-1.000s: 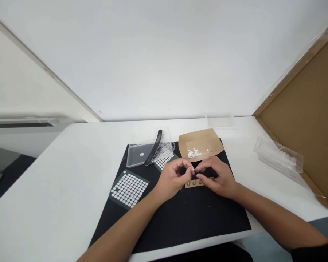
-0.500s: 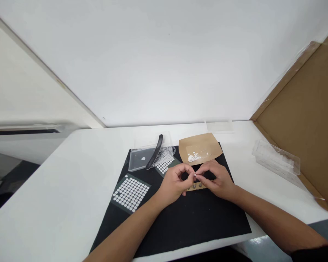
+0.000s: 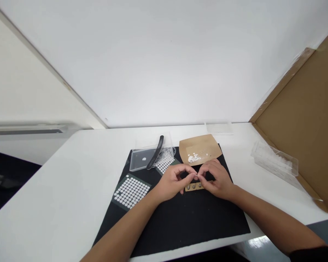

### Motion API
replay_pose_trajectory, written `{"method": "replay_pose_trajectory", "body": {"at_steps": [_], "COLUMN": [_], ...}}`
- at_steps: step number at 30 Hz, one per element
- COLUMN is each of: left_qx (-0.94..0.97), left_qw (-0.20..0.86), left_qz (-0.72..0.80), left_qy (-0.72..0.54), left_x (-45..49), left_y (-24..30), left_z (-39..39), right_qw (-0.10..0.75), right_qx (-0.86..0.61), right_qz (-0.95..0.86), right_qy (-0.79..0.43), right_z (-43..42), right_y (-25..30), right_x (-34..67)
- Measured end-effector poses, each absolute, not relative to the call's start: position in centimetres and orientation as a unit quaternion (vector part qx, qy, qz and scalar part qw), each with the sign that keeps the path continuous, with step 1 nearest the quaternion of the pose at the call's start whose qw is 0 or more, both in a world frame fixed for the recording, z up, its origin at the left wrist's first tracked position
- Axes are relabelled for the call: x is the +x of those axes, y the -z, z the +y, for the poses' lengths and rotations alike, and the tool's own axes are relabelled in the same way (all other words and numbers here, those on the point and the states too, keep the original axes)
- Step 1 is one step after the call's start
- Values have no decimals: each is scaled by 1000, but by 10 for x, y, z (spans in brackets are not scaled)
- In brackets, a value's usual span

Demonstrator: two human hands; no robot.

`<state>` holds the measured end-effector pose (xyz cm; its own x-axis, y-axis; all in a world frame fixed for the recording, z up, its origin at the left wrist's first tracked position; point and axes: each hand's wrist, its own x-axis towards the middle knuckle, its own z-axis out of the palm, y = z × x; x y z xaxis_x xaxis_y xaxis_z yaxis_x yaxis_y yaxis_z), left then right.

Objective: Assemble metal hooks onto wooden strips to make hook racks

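Between left hand (image 3: 172,182) and right hand (image 3: 218,181) sits a white piece (image 3: 196,175).

Tiny white piece (image 3: 196,175) between hands (image 3: 175,182) (image 3: 218,180)

Desk (image 3: 43,193) across lower frame; mat (image 3: 191,227) on it, lower centre. On mat: sheet (image 3: 132,191) at left, case (image 3: 136,164) upper left, file (image 3: 155,153) across case, strip (image 3: 191,187) right of centre, tray (image 3: 198,140) above strip, upper right. Right of mat: box (image 3: 276,160). Carton (image 3: 303,109) at frame's right edge.
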<state>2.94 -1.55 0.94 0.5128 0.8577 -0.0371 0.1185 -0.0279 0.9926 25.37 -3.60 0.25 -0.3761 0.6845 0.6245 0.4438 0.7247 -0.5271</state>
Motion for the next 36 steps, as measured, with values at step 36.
{"method": "replay_pose_trajectory", "body": {"at_steps": [36], "left_qx": [850], "left_qw": [454], "left_qz": [210], "left_qy": [-163], "left_x": [-12], "left_y": [8], "left_z": [22], "right_qw": [414], "right_qx": [-302], "right_qz": [-857], "right_qy": [-54], "right_z": [-33], "right_y": [2], "right_x": [254]}}
